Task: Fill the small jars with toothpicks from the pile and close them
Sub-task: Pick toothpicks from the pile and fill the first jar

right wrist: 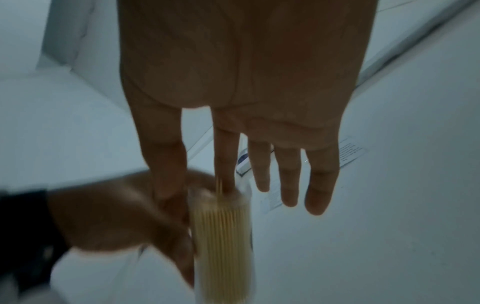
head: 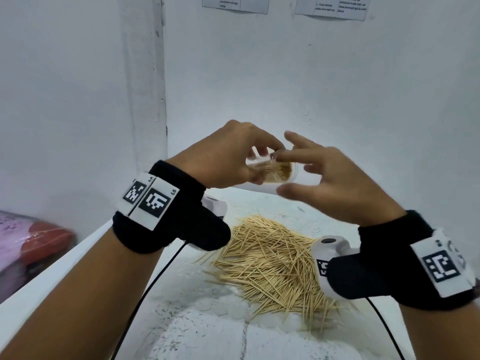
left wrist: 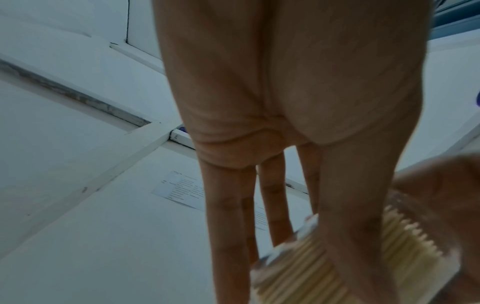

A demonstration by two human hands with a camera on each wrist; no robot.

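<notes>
Clear jar (head: 270, 172) held up in the air above the table (head: 181, 320), tipped toward the camera, mouth open and packed with toothpicks (head: 281, 170) standing on end. No lid on it. Gripped by the left hand (head: 228, 157) from the left side, fingers and thumb curled round its wall. In the left wrist view, jar (left wrist: 324, 265) seen at the fingertips, toothpicks lined up inside, thumb lying across its wall. In the right wrist view, jar (right wrist: 223, 242) blurred, full of toothpicks, one or two sticking up past the rest at the rim.

Right hand (head: 335, 183) just beside the jar mouth, fingers straight and spread. Index finger laid at the rim near the toothpick ends; whether touching them, cannot tell. Thumb (head: 291, 190) stretched out below the jar. In the right wrist view, right hand (right wrist: 246, 92) open with palm toward the camera, three fingers apart from the jar, index finger and thumb close to its top.

Below and nearer, a loose pile (head: 272, 266) of toothpicks scattered on the white table, well apart from the jar. Black wristbands with square printed markers on both wrists, a white camera unit under each, black cables trailing down. White wall (head: 285, 74) behind, two printed sheets (head: 235, 3) stuck near the top. Pink and red bag (head: 28, 245) off the table's left edge.
</notes>
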